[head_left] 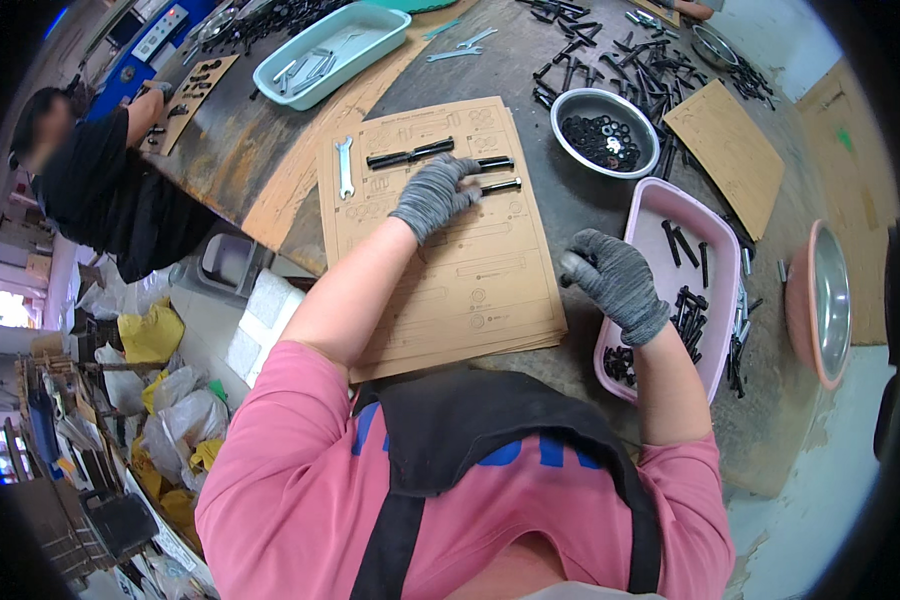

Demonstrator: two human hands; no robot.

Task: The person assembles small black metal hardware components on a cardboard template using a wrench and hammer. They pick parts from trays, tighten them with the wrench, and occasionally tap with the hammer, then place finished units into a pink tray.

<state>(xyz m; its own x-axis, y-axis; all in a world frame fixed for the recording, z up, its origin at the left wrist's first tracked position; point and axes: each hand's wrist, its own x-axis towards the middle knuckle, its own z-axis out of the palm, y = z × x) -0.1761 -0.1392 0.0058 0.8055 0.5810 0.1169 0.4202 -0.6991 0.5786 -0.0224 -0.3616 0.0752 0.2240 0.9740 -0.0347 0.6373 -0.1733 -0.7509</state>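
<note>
My left hand (pixel 436 198), in a grey knit glove, is over a printed cardboard sheet (pixel 490 300) on a stack. Its bent fingers close at the near ends of two black bolts (pixel 501 186), which point right; the grip is partly hidden. Just beyond lie more black rods or bolts (pixel 410 153), end to end. A small open-end wrench (pixel 345 168) rests upright at the sheet's left. My right hand (pixel 618 285), also gloved, hovers between the stack and a pink tray (pixel 658 195) of black bolts. Its fingers are curled, with something small and dark at the tips.
Beyond the tray stands a metal bowl (pixel 560 105) of black washers or nuts. Loose black bolts (pixel 650 70) cover the far right. A light-blue tray (pixel 370 50) holds wrenches. A cardboard piece (pixel 727 150) and a pink basin (pixel 805 300) are at right. Another person (pixel 100 190) works at far left.
</note>
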